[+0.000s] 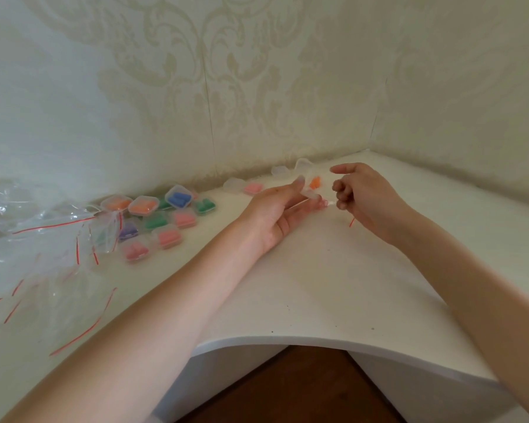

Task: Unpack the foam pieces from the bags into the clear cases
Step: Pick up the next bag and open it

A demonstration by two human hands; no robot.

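a small clear plastic zip bag with a red seal strip (327, 203) is held between the two hands over the white corner tabletop (318, 285). the left hand (280, 209) lies palm up, its fingers stretched out almost straight, and the bag's near end appears to be pinched at the fingertips, though blur hides the exact hold. the right hand (362, 193) has its fingers curled and pinches the bag's other end, with the index finger pointing away toward the wall; a bit of the red strip shows just below this hand.

just beyond the grip, an orange foam piece (315, 182) is seen between the two hands, and whether it touches the bag cannot be told. a little farther past the fingertips stand empty clear plastic cases (290, 169) by the wall, and a pink foam piece (253, 188) lies left of the grip.

well to the left of the grip, filled clear cases with coloured foam (162, 218) are clustered, and farther left still a heap of empty clear zip bags (43, 239) is spread.
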